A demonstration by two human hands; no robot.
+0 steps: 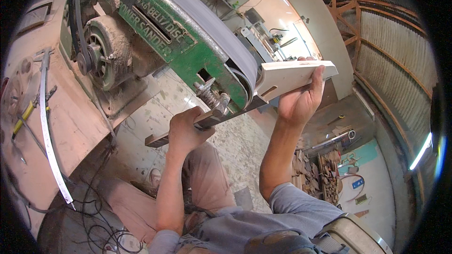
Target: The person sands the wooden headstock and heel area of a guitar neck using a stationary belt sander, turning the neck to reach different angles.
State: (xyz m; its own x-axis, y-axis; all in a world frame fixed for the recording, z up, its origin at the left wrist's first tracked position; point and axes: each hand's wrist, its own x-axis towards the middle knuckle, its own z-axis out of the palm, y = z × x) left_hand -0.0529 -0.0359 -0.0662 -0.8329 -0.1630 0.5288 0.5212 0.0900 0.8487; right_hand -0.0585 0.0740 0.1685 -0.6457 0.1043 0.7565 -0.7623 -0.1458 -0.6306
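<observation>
A green belt sander (188, 42) fills the upper left, its grey belt (212, 14) running along the top edge to a rounded front end. My left hand (188, 129) is closed around a dark metal bar (157, 140) below that end, beside a spring and a bolt (219, 106). Part of its grip is hidden. At the belt's front end, a pale slotted board (285, 80) sticks out to the right. My right hand (303, 99) grips its outer end, thumb on the near face and fingertips over the far edge. Whether the board touches the belt, I cannot tell.
A dusty bench (70, 131) at left carries a long metal strip (44, 113) and yellow-handled pliers (21, 122). Black cables (99, 207) hang loose below it. The dusty motor pulley (101, 49) sits beneath the sander. Wood scraps (308, 174) are stacked at right.
</observation>
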